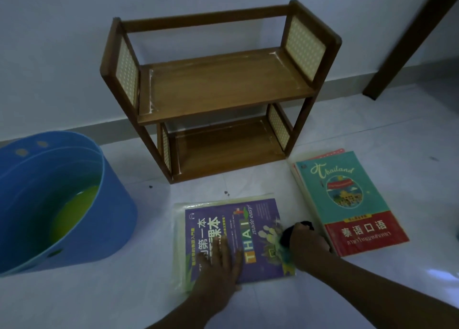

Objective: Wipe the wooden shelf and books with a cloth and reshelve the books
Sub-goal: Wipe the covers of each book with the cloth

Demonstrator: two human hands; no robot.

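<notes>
A small two-tier wooden shelf point(223, 90) stands against the wall, both boards bare. In front of it a purple book point(250, 219) lies flat on the floor on a pale plastic sleeve. My left hand point(221, 261) presses flat on its lower left part, fingers spread. My right hand point(308, 246) is shut on a dark cloth point(288, 234) at the book's right edge. To the right a teal and red book point(347, 199) tops a short stack on the floor.
A blue bucket point(116, 204) with yellow-green liquid stands on the floor at the left. A dark wooden furniture leg point(402, 53) slants at the upper right. The floor is pale tile with a few small dark specks near the shelf.
</notes>
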